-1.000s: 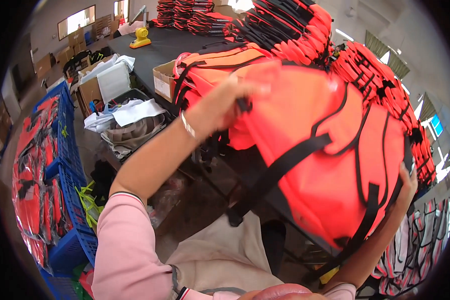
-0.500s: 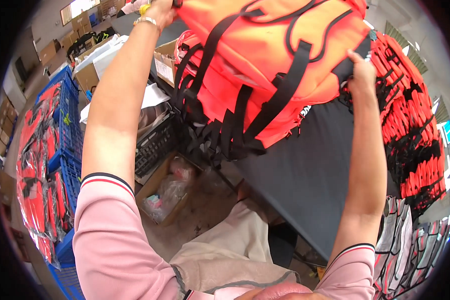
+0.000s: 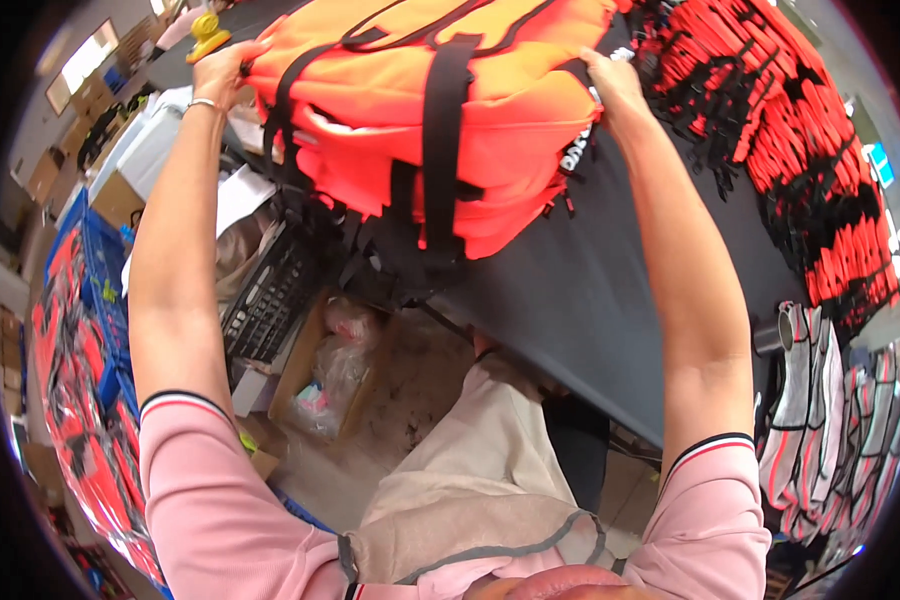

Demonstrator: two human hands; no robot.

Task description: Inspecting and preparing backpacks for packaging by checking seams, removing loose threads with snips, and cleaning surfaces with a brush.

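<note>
A bulky bundle of bright orange fabric pieces (image 3: 370, 110) with broad black webbing straps fills the top middle of the view, over the dark table. My left hand (image 3: 225, 76) grips its left edge, fingers wrapped round the cloth. At the opposite side, my right hand (image 3: 615, 82) is closed on the right edge, with the thumb on top. Both arms are stretched forward. Straps hang from the bundle's near side, and white lettering shows at its right side. What lies directly beneath the bundle is hidden.
Stacks of red-orange strapped pieces (image 3: 770, 120) line the table's right, with grey pieces (image 3: 805, 420) nearer me. The black table (image 3: 570, 310) ends diagonally before me. At left stand a black crate (image 3: 265, 300), a carton with plastic bags (image 3: 295, 400), and blue crates (image 3: 110, 340) with wrapped red goods.
Both my hands have shifted left in view with the orange bundle between them, the left hand also lower. The bundle now sits more level, and more of the stacks at right shows.
</note>
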